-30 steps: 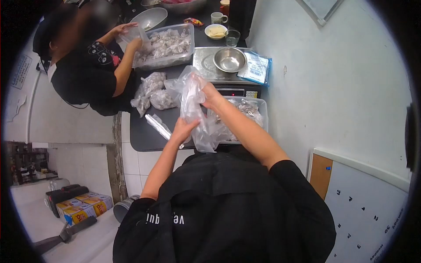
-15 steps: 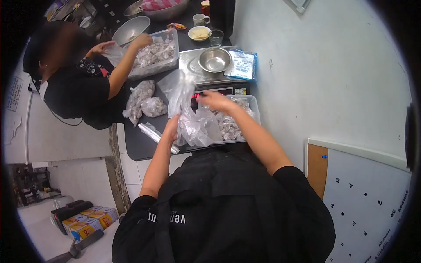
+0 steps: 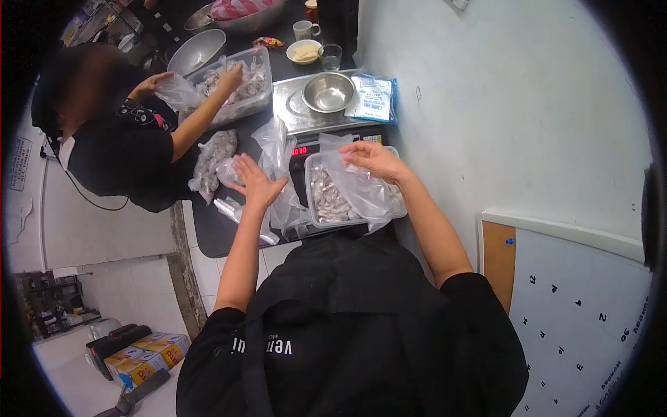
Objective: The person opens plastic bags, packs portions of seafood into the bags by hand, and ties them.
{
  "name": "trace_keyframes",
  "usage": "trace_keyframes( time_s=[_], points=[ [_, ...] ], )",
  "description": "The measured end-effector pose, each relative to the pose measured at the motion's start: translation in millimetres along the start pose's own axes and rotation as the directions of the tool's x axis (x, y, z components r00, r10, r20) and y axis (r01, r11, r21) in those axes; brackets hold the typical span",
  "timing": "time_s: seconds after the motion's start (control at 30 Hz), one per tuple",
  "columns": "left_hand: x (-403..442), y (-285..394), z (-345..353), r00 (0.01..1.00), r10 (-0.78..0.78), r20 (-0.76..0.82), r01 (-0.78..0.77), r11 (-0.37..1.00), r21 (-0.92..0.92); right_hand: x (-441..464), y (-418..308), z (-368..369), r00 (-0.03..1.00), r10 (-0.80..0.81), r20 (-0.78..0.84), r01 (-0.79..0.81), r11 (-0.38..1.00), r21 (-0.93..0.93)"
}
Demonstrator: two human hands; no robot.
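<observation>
My left hand (image 3: 257, 183) has its fingers spread and holds nothing, above the left side of a loose clear plastic bag (image 3: 279, 174) on the dark table (image 3: 208, 233). In my right hand (image 3: 375, 161) is another clear bag (image 3: 363, 191), pinched at its top. That bag hangs over a plastic tub (image 3: 325, 224) of small greyish pieces that look like seafood. Filled bags (image 3: 214, 156) lie left of my left hand, with a white plastic roll (image 3: 243, 219) nearer the table's edge.
Behind the tub is a scale (image 3: 295, 111) bearing a steel bowl (image 3: 328, 92) and a blue-white packet (image 3: 373, 99). At the left, a co-worker (image 3: 121, 160) reaches into a larger tub (image 3: 260, 104). A glass (image 3: 330, 57) stands behind the scale.
My hands have moved apart. The right one has carried a bag rightward over the tub; the left has let go and opened. The co-worker's hand remains at the larger tub.
</observation>
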State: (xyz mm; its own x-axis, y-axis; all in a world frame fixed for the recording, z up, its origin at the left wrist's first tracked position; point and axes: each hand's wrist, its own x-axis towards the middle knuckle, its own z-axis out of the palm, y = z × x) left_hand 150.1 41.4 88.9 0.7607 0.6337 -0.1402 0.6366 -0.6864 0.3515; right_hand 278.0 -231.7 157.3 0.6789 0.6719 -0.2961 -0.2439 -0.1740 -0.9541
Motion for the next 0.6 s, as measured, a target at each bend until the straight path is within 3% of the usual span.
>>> trace_keyframes(
  time_s=[0.03, 0.1, 0.17, 0.2, 0.23, 0.27, 0.3, 0.33, 0.37, 0.43, 0.5, 0.53, 0.57, 0.6],
  points=[
    [-8, 9, -11, 0.998, 0.065, 0.021, -0.064, 0.997, -0.032, -6, -5, 3, 0.992, -0.05, 0.113, 0.066, 0.987, -0.144],
    [-14, 14, -13, 0.992, 0.126, 0.03, -0.124, 0.99, -0.065, 3, 3, 4, 0.992, -0.033, 0.124, 0.054, 0.985, -0.167],
    [-11, 17, -9, 0.932, 0.301, -0.201, -0.334, 0.929, -0.162, 14, 5, 1, 0.992, -0.029, 0.124, 0.052, 0.981, -0.188],
    [-15, 30, -19, 0.93, 0.309, -0.199, -0.341, 0.927, -0.158, 16, 3, 1, 0.992, -0.037, 0.119, 0.064, 0.97, -0.236],
    [-26, 51, -37, 0.789, 0.597, -0.146, -0.609, 0.731, -0.306, 15, 3, 2, 0.993, -0.038, 0.113, 0.069, 0.956, -0.284],
    [-35, 66, -46, 0.56, 0.816, -0.143, -0.768, 0.446, -0.459, 12, 2, 2, 0.993, -0.031, 0.11, 0.061, 0.958, -0.28],
    [-39, 75, -45, 0.562, 0.815, -0.138, -0.764, 0.448, -0.464, 9, -2, 2, 0.98, -0.126, 0.153, 0.158, 0.963, -0.22],
    [-40, 83, -43, 0.54, 0.837, 0.083, -0.683, 0.494, -0.537, 5, -10, 2, 0.956, -0.222, 0.19, 0.253, 0.955, -0.156],
    [-40, 89, -41, 0.474, 0.829, 0.296, -0.594, 0.55, -0.587, 0, -21, -3, 0.957, -0.219, 0.189, 0.249, 0.956, -0.155],
    [-33, 79, -20, 0.463, 0.852, 0.246, -0.627, 0.511, -0.589, -14, -45, -23, 0.992, -0.116, -0.049, 0.104, 0.975, -0.197],
    [-35, 70, -13, 0.508, 0.768, 0.391, -0.289, 0.579, -0.762, 2, -18, -56, 0.974, -0.198, -0.112, 0.186, 0.977, -0.108],
    [-40, 67, -15, 0.604, 0.719, 0.345, -0.294, 0.603, -0.741, 1, -14, -67, 0.962, -0.197, -0.189, 0.151, 0.961, -0.231],
    [-40, 67, -12, 0.602, 0.719, 0.348, -0.291, 0.603, -0.743, 3, -10, -74, 0.944, -0.204, -0.259, 0.106, 0.931, -0.35],
    [-41, 70, -14, 0.651, 0.639, 0.409, 0.035, 0.513, -0.858, 5, -2, -77, 0.929, -0.222, -0.297, 0.122, 0.939, -0.32]
  ],
)
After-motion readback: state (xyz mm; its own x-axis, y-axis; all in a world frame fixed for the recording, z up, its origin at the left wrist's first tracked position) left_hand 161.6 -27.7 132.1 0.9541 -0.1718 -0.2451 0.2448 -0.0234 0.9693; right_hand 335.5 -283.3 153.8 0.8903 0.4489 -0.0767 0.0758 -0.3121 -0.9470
